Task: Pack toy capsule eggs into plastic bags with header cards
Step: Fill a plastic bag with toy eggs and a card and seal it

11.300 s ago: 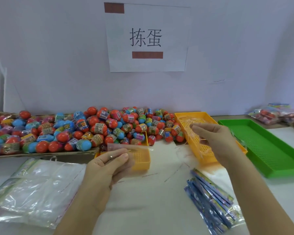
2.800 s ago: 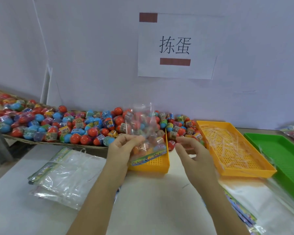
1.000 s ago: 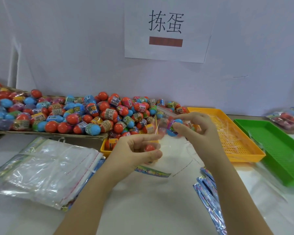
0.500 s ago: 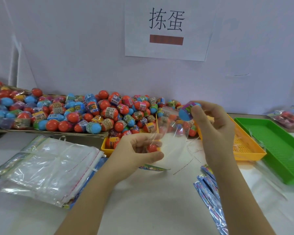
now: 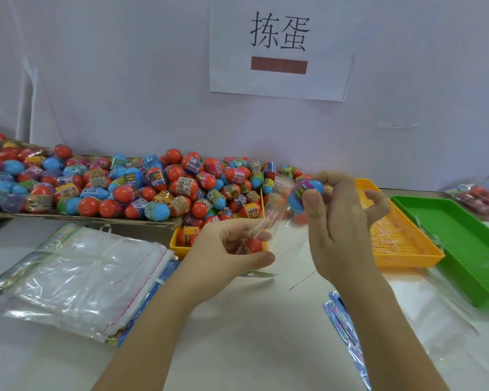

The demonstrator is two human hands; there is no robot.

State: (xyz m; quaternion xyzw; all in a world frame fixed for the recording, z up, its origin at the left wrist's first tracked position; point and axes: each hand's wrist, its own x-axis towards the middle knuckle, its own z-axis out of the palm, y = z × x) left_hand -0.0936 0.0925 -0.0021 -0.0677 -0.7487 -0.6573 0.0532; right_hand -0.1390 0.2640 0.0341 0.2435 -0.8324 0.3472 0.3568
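A: Hand pose?
B: We see both raised over the table (image 5: pixel 251 334). The left hand (image 5: pixel 232 249) has fingers and thumb curled round the lower part of a clear bag (image 5: pixel 285 241). The right hand (image 5: pixel 339 221) is upright, thumb and fingertips pinching a blue egg (image 5: pixel 304 193) with a purple label; its little finger sticks out.
A: Containers?
B: The bag holds one red egg (image 5: pixel 254 245), sitting inside the left grip. An egg pile (image 5: pixel 153 187) fills the cardboard tray (image 5: pixel 96 218) and runs into the small yellow tray (image 5: pixel 178 246). The orange tray (image 5: pixel 407 259) has thin clear strips in it, and the green tray (image 5: pixel 469 249) is to its right. Spare bags (image 5: pixel 82 277) are stacked on the left, header cards (image 5: pixel 336 311) by the right forearm.
A: Blue egg vs bag?
B: At the bag's top edge, up and right of the left hand. We can't tell if it's past the mouth.
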